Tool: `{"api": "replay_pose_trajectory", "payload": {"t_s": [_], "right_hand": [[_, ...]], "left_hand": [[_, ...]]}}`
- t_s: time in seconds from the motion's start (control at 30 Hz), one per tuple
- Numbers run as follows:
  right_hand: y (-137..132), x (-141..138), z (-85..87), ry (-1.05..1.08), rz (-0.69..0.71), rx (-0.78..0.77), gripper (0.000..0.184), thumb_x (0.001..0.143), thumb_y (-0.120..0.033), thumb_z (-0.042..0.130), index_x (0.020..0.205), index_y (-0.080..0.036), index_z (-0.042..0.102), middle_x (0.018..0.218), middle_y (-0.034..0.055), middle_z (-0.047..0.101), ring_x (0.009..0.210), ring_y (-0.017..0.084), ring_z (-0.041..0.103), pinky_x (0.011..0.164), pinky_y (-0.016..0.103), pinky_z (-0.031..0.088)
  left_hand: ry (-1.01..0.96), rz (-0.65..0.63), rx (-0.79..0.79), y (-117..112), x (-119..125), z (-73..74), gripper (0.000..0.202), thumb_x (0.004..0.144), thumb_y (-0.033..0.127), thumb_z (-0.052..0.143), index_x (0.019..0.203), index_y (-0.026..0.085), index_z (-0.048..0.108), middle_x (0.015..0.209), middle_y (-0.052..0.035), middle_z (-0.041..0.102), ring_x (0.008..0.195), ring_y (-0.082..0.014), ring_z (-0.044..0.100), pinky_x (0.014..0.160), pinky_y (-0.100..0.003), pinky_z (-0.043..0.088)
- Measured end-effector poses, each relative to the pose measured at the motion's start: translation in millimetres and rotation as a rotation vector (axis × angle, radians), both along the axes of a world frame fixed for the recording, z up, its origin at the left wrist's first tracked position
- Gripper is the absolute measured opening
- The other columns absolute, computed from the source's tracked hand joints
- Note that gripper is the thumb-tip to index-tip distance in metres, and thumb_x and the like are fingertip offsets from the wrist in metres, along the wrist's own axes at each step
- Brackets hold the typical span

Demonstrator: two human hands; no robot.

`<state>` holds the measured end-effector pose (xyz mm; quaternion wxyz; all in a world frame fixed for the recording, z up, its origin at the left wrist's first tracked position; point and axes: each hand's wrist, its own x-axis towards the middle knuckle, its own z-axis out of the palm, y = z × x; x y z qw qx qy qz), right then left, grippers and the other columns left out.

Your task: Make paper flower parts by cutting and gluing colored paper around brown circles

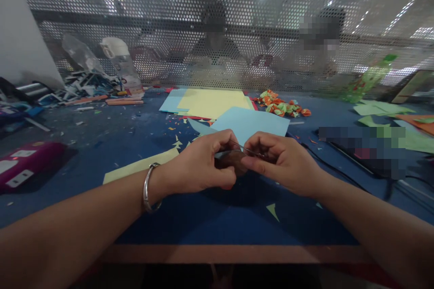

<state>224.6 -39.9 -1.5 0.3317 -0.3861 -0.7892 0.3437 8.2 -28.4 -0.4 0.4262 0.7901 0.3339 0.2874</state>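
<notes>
My left hand (pixel 203 162), with a silver bangle at the wrist, is closed around a small dark rounded object (pixel 235 162) just above the blue table (pixel 203 216). My right hand (pixel 281 160) meets it from the right, fingers pinched on the same object and on a thin wire-like strand (pixel 246 148) running between the two hands. What the object is cannot be made out. A light blue paper sheet (pixel 249 124) lies just behind the hands.
Yellow and blue sheets (pixel 210 101) lie further back, folded orange-green paper pieces (pixel 283 106) to their right. A yellow strip (pixel 142 165), paper scraps, a purple box (pixel 29 160) at left, clutter and a bottle (pixel 124 65) at back left. Green sheets (pixel 383 108) at right. People sit behind a perforated screen.
</notes>
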Motion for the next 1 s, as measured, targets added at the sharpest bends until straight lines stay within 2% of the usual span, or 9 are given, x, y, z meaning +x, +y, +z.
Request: {"api": "replay_pose_trajectory", "payload": {"t_s": [0.1,0.23,0.3,0.4,0.53,0.6,0.7,0.8,1.0], "right_hand": [[-2,-1,5.9,0.041,-0.019,0.021,0.015,0.088,-0.028,0.070,0.085,-0.018,0.059,0.063,-0.0071,0.047,0.053,0.007,0.035,0.048,0.023,0.027],[-5,-3,8.4,0.087,-0.037,0.011,0.018,0.087,-0.030,0.071,0.081,-0.019,0.058,0.060,-0.0082,0.042,0.051,0.007,0.032,0.049,0.024,0.028],[-5,-3,7.5,0.123,-0.044,-0.009,0.021,0.088,-0.034,0.069,0.079,-0.019,0.057,0.061,-0.0071,0.043,0.053,0.008,0.034,0.050,0.024,0.031],[-6,-4,6.4,0.179,-0.048,-0.033,0.025,0.088,-0.038,0.070,0.079,-0.019,0.056,0.068,-0.0038,0.049,0.060,0.010,0.040,0.055,0.024,0.035],[-4,-4,6.4,0.198,-0.067,-0.051,0.033,0.086,-0.045,0.072,0.077,-0.019,0.055,0.070,-0.0028,0.049,0.063,0.011,0.042,0.057,0.025,0.037],[-2,-3,5.5,0.200,-0.080,-0.059,0.036,0.086,-0.050,0.072,0.078,-0.019,0.056,0.069,-0.0032,0.049,0.060,0.010,0.040,0.054,0.025,0.035],[3,2,1.6,0.222,-0.089,-0.051,0.040,0.089,-0.057,0.068,0.082,-0.018,0.060,0.064,-0.0050,0.045,0.054,0.009,0.034,0.049,0.024,0.028],[6,6,-2.3,0.206,-0.104,-0.022,0.043,0.093,-0.060,0.061,0.084,-0.018,0.063,0.059,-0.0065,0.040,0.050,0.008,0.030,0.046,0.025,0.023],[4,4,3.6,0.090,-0.107,-0.019,0.042,0.091,-0.059,0.064,0.085,-0.017,0.063,0.065,-0.0047,0.048,0.052,0.008,0.034,0.049,0.025,0.027]], "left_hand": [[-0.089,-0.003,0.014,3,-3,0.9,0.015,0.073,0.011,0.064,0.088,0.017,0.063,0.072,0.0057,0.056,0.065,-0.0088,0.047,0.060,-0.022,0.038],[-0.276,-0.029,-0.103,7,-4,-0.1,0.011,0.074,0.011,0.063,0.083,0.014,0.068,0.066,0.0052,0.056,0.062,-0.0077,0.048,0.059,-0.021,0.039],[-0.364,-0.033,-0.133,6,-2,-1.8,0.006,0.077,0.014,0.065,0.082,0.013,0.070,0.064,0.0052,0.057,0.060,-0.0071,0.049,0.059,-0.020,0.042],[-0.434,0.027,-0.103,2,2,-4.5,0.010,0.083,0.023,0.070,0.084,0.013,0.071,0.071,0.0026,0.064,0.066,-0.0082,0.056,0.061,-0.020,0.047],[-0.389,0.096,-0.167,-3,6,-6.1,0.024,0.087,0.039,0.072,0.086,0.014,0.070,0.078,-0.0022,0.071,0.073,-0.0139,0.066,0.058,-0.022,0.053],[-0.351,0.107,-0.187,-3,5,-7.0,0.026,0.088,0.041,0.070,0.088,0.014,0.070,0.079,-0.0033,0.073,0.071,-0.0143,0.066,0.057,-0.022,0.053],[-0.309,0.127,-0.142,1,3,-9.3,0.022,0.088,0.036,0.069,0.086,0.014,0.071,0.073,-0.0008,0.069,0.060,-0.0094,0.058,0.053,-0.020,0.046],[-0.269,0.153,-0.120,5,0,-10.8,0.024,0.087,0.038,0.070,0.085,0.014,0.071,0.072,0.0002,0.067,0.059,-0.0080,0.052,0.053,-0.020,0.042],[-0.235,0.123,-0.087,6,-1,-9.1,0.029,0.085,0.041,0.071,0.080,0.012,0.068,0.068,0.0026,0.058,0.055,-0.0064,0.043,0.048,-0.019,0.033]]}}
